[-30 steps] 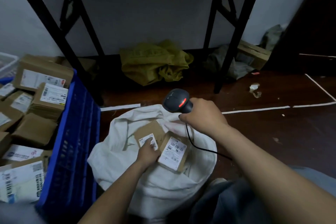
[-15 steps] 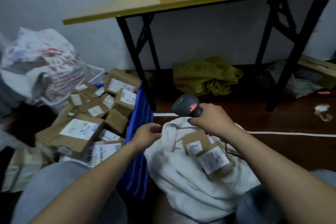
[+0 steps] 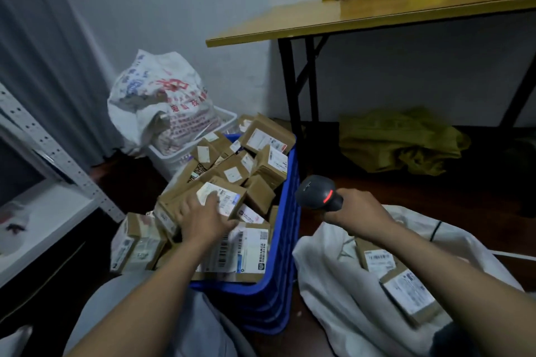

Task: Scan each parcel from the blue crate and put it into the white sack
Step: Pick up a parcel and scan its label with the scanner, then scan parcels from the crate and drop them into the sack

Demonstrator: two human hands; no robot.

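The blue crate (image 3: 285, 255) stands in the middle, heaped with several brown cardboard parcels bearing white labels. My left hand (image 3: 204, 219) lies with fingers spread on a labelled parcel (image 3: 224, 198) near the top of the heap; I cannot see a closed grip on it. My right hand (image 3: 358, 209) holds a black barcode scanner (image 3: 317, 193) with a red light, just right of the crate. The white sack (image 3: 342, 293) lies open at the lower right with two labelled parcels (image 3: 406, 290) inside.
A wooden folding table (image 3: 377, 16) with boxes on it stands behind. A printed white bag (image 3: 158, 104) sits in a white basket at the back left. A yellow-green bag (image 3: 400, 143) lies under the table. A white metal shelf (image 3: 43, 206) is at the left.
My left hand let go of a parcel in the white sack and moved left onto the heap in the blue crate. My view swung left and up. The scanner stayed in my right hand.
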